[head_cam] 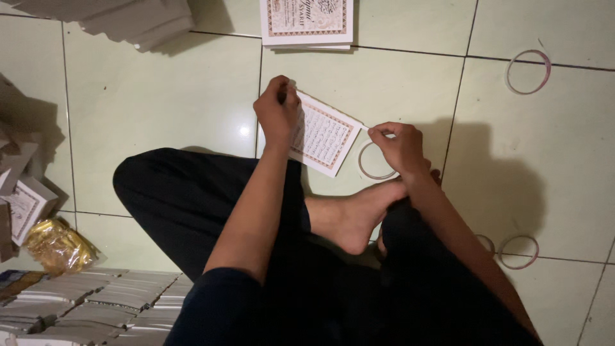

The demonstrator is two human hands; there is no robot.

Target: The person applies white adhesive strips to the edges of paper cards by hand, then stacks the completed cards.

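I sit cross-legged on a pale green tiled floor. My left hand (pixel 277 109) grips the far corner of a thin white booklet (pixel 327 136) with a brown ornamental border and printed script, held tilted above the floor. My right hand (pixel 398 146) pinches a thin strip at the booklet's right corner, fingers closed on it. Just below that hand lies a clear tape ring (pixel 373 162) on the floor, beside my bare foot (pixel 352 214).
A stack of similar booklets (pixel 306 22) lies ahead. More tape rings (pixel 528 72) (pixel 519 252) rest on the tiles at right. White stacks (pixel 128 19) sit at upper left, rows of booklets (pixel 96 307) at lower left, next to a gold foil packet (pixel 57 247) and a box (pixel 22 205).
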